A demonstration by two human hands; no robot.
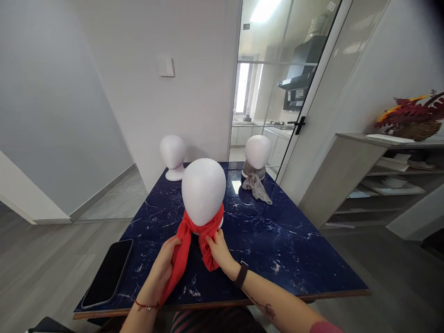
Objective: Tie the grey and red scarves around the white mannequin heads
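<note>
A white foam mannequin head (204, 190) stands upright on the table in front of me. Around its neck runs a red scarf (181, 256), with both ends hanging down at the front. My left hand (169, 253) is closed on the longer end, which trails toward the table's near edge. The shorter end is gripped by my right hand (219, 249), close beside the neck. No knot shows between the two ends. Parts of the scarf behind the neck and under my fingers are hidden.
A bare foam head (172, 155) stands at the back left of the blue marbled table (267, 259). At the back right, another foam head (258, 151) wears a grey scarf (255, 182) tied in front. A black phone (108, 273) lies at the near left edge.
</note>
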